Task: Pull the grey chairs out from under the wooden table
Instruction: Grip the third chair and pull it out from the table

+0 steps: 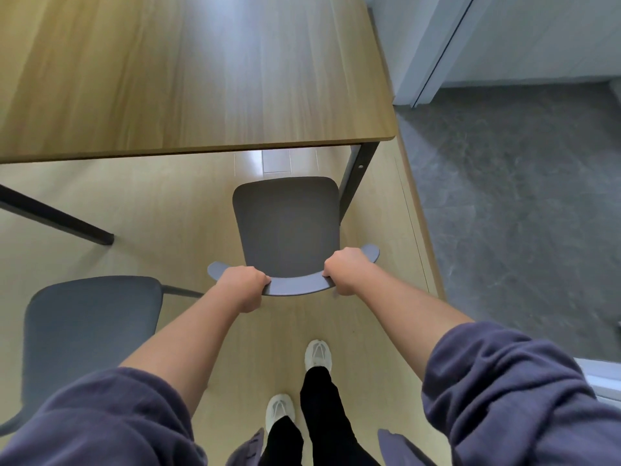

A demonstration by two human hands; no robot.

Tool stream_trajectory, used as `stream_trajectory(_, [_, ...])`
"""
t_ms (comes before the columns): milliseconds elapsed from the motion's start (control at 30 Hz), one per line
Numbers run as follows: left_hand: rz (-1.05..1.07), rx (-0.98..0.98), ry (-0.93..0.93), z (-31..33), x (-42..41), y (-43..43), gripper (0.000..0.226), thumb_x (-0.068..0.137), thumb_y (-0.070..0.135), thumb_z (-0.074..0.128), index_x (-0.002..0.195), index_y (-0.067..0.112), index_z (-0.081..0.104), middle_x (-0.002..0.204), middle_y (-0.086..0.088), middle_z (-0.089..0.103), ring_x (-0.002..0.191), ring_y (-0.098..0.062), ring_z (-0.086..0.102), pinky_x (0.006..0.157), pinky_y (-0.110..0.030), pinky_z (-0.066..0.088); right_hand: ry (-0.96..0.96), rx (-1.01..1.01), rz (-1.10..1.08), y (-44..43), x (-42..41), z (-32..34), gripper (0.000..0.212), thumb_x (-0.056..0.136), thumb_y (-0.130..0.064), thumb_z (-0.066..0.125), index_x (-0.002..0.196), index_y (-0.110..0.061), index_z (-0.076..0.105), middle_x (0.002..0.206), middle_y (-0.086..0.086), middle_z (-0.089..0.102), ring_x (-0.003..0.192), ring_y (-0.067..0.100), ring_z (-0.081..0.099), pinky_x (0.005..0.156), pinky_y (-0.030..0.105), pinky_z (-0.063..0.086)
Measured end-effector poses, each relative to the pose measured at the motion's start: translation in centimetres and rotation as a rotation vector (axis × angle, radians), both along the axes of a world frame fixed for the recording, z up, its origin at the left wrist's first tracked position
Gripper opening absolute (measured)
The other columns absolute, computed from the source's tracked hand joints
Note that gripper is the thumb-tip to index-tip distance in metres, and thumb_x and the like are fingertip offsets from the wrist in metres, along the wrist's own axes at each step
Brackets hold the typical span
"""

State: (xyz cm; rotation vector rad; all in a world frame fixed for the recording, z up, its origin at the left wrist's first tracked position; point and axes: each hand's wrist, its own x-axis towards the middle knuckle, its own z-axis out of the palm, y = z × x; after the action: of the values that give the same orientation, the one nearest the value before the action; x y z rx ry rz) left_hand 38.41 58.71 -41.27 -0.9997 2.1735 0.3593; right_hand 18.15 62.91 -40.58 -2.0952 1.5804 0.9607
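Note:
A grey chair (287, 227) stands on the floor in front of me, its seat clear of the wooden table (188, 72) edge. My left hand (243, 287) grips the left part of its curved backrest, and my right hand (346, 272) grips the right part. A second grey chair (90, 331) stands at the lower left, fully out from the table and partly hidden by my left sleeve.
Black table legs (358, 173) slant down on the right of the chair and at the left (57, 218). Grey carpet (521, 213) begins right of the wood floor. A white wall and door frame stand at the upper right. My feet (317, 354) are behind the chair.

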Motion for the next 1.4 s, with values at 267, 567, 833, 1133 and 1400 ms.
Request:
stream_trajectory(267, [-0.081,0.002,-0.007,-0.3,3.3,5.1,0.040,0.084,0.007,0.037,0.116,0.022,0.056,0.105,-0.002,0.063,0.091,-0.023,0.058,0.065,-0.030,0.038,-0.008,0.012,-0.037,6.0,3.4,0.1,0.008,0.090,-0.015,0.054,0.088,-0.022,0.050,0.111,0.004,0.067,0.096,0.026,0.062,0.067,0.030,0.039])
stream_trajectory(567, [-0.134,-0.024,0.014,-1.1,6.5,9.3,0.036,0.085,0.009,0.039,0.112,0.022,0.058,0.102,-0.002,0.065,0.085,-0.023,0.058,0.064,-0.030,0.039,-0.001,0.035,-0.110,11.0,7.0,0.0,0.015,0.086,-0.005,0.048,0.088,-0.020,0.050,0.090,0.002,0.053,0.081,0.025,0.051,0.067,0.030,0.041])
stream_trajectory(833, [-0.146,-0.029,0.009,-1.0,7.6,12.2,0.033,0.085,0.009,0.039,0.110,0.020,0.058,0.100,-0.003,0.064,0.086,-0.023,0.059,0.065,-0.031,0.040,-0.008,0.031,-0.093,13.7,7.9,-0.3,0.026,0.085,-0.007,0.049,0.102,-0.020,0.063,0.108,0.005,0.067,0.098,0.026,0.064,0.068,0.029,0.041])
stream_trajectory(1133, [-0.096,-0.055,0.010,-0.7,8.3,17.4,0.035,0.086,0.008,0.039,0.111,0.021,0.058,0.107,-0.003,0.065,0.096,-0.025,0.062,0.068,-0.031,0.042,-0.019,0.018,-0.060,18.0,8.4,0.1,0.019,0.087,-0.010,0.051,0.099,-0.019,0.062,0.091,0.003,0.055,0.083,0.026,0.054,0.067,0.029,0.039])
stream_trajectory(1400, [-0.046,-0.050,0.015,-0.9,9.3,23.7,0.036,0.086,0.008,0.039,0.113,0.022,0.057,0.109,-0.003,0.065,0.099,-0.025,0.060,0.068,-0.031,0.041,-0.018,0.019,0.022,23.3,9.0,-0.6,0.023,0.090,-0.015,0.053,0.109,-0.017,0.065,0.111,0.005,0.067,0.101,0.026,0.065,0.067,0.029,0.039])
